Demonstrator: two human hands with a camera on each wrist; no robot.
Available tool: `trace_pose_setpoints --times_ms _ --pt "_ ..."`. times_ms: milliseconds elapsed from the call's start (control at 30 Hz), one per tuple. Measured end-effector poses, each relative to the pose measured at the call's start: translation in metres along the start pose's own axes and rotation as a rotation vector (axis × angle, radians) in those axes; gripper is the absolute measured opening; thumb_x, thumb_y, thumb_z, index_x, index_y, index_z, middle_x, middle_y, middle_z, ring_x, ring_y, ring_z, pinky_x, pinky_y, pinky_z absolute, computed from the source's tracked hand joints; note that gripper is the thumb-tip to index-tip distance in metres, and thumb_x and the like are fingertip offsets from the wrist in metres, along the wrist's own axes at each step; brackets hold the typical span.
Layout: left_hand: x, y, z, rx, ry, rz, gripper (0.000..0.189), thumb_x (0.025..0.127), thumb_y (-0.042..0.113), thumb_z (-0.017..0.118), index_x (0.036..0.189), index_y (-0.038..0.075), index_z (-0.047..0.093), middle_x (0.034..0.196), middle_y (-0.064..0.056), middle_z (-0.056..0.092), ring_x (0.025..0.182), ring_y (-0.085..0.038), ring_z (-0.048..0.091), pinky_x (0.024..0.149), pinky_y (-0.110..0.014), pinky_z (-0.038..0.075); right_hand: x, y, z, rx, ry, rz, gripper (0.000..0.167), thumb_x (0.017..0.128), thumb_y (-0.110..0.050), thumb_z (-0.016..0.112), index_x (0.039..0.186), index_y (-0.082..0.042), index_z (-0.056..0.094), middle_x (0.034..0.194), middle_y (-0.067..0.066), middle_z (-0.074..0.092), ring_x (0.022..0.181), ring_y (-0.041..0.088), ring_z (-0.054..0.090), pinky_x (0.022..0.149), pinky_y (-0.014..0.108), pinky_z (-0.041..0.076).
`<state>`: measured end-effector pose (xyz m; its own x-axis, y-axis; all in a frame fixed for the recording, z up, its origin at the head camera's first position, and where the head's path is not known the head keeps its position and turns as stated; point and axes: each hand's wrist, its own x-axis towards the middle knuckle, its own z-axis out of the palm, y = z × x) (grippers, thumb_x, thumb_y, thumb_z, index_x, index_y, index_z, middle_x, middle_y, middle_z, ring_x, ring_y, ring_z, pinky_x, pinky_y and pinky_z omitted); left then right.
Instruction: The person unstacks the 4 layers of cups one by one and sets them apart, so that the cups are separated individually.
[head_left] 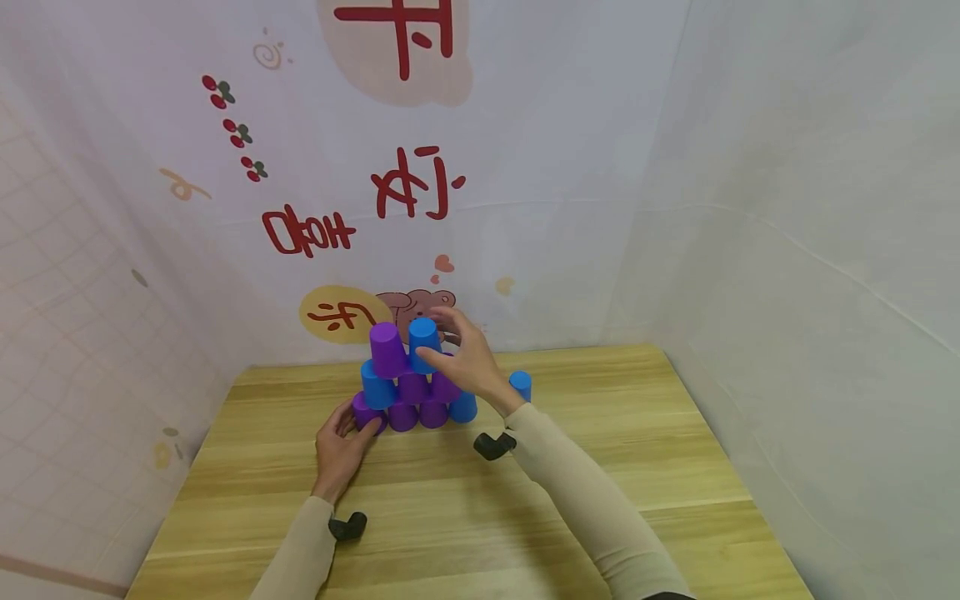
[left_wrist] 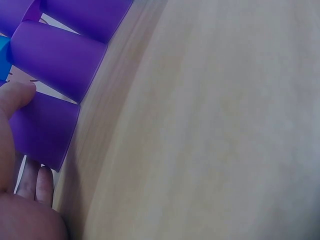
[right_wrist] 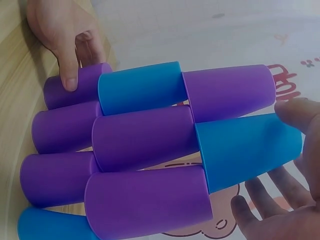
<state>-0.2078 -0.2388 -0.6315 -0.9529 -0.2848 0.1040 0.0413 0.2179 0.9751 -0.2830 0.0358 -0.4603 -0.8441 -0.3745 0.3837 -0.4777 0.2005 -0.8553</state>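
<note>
Upside-down cups stand stacked in a pyramid. My right hand (head_left: 468, 358) is at the top row, its thumb over the front of a blue cup (head_left: 423, 335) and its fingers round the far side. Beside that cup stands a purple cup (head_left: 387, 350). The middle row has a blue cup (right_wrist: 140, 87) at the left and two purple ones. Down at the left end of the bottom row, my left hand (head_left: 339, 450) holds a purple cup (left_wrist: 45, 125) between thumb and fingers. More purple cups and a blue cup (head_left: 463, 407) at the right end complete that row.
Another blue cup (head_left: 521, 385) stands apart on the wooden table (head_left: 435, 533), right of the pyramid and partly behind my right forearm. White cloth (head_left: 570, 250) with red characters and drawings hangs close behind the cups. More cloth walls flank the table on both sides.
</note>
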Motion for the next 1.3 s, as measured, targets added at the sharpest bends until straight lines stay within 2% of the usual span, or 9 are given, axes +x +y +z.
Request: trace_pose_setpoints --times_ms 200,367,467,600,800,1100,1300 --pt "0.0020 -0.0010 0.0003 -0.002 -0.003 0.004 0.069 0.098 0.022 0.092 0.159 0.010 0.063 0.158 -0.017 0.068 0.129 0.002 0.064 0.108 -0.002 0.050 0.0012 -0.0004 0.0005 -0.018 -0.001 -0.009 0.065 0.105 -0.019 0.081 0.162 -0.005 0.053 0.156 0.019 0.068 0.146 0.038 0.065 0.125 0.057 0.058" --pt "0.0018 -0.0030 0.0018 0.010 0.024 0.056 0.067 0.096 0.019 0.093 0.156 0.007 0.065 0.154 -0.024 0.070 0.130 -0.003 0.067 0.106 -0.002 0.052 0.0018 -0.0005 0.0004 -0.013 -0.002 -0.010 0.061 0.105 -0.018 0.081 0.160 -0.009 0.056 0.153 0.019 0.070 0.146 0.039 0.066 0.125 0.056 0.058" --pt "0.0017 -0.0044 0.0020 0.012 0.025 0.071 0.066 0.096 0.018 0.093 0.155 0.006 0.065 0.153 -0.025 0.070 0.129 -0.001 0.067 0.106 -0.003 0.053 0.0022 0.0000 0.0004 -0.010 -0.003 -0.008 0.060 0.106 -0.018 0.081 0.160 -0.007 0.057 0.153 0.020 0.070 0.145 0.040 0.066 0.125 0.056 0.059" --pt "0.0016 -0.0038 0.0012 0.000 0.009 0.043 0.066 0.097 0.020 0.093 0.157 0.009 0.065 0.155 -0.020 0.070 0.127 0.004 0.065 0.108 -0.003 0.052 0.0024 -0.0002 0.0004 -0.011 -0.007 0.001 0.060 0.106 -0.016 0.080 0.160 -0.004 0.056 0.152 0.021 0.070 0.145 0.041 0.067 0.124 0.055 0.059" --pt "0.0009 -0.0008 0.0006 0.008 0.002 0.005 0.067 0.098 0.018 0.092 0.158 0.011 0.064 0.157 -0.015 0.070 0.126 0.006 0.063 0.109 -0.004 0.052 0.0025 -0.0009 0.0003 -0.001 -0.010 0.028 0.060 0.106 -0.016 0.080 0.159 -0.005 0.056 0.151 0.021 0.071 0.142 0.041 0.069 0.122 0.054 0.061" --pt "0.0003 0.0016 0.0009 0.016 0.007 -0.002 0.067 0.097 0.019 0.092 0.157 0.011 0.064 0.157 -0.015 0.070 0.123 0.012 0.062 0.108 -0.004 0.052 0.0031 -0.0019 0.0006 0.008 0.000 0.034 0.057 0.106 -0.016 0.081 0.158 -0.006 0.058 0.148 0.020 0.072 0.139 0.040 0.070 0.118 0.051 0.064" --pt "0.0011 -0.0010 0.0019 0.012 0.020 0.026 0.066 0.097 0.015 0.092 0.157 0.010 0.065 0.157 -0.016 0.070 0.124 0.012 0.063 0.107 -0.002 0.051 0.0034 -0.0005 0.0015 0.022 0.009 0.048 0.056 0.105 -0.017 0.081 0.157 -0.010 0.060 0.147 0.018 0.072 0.138 0.039 0.070 0.119 0.049 0.064"
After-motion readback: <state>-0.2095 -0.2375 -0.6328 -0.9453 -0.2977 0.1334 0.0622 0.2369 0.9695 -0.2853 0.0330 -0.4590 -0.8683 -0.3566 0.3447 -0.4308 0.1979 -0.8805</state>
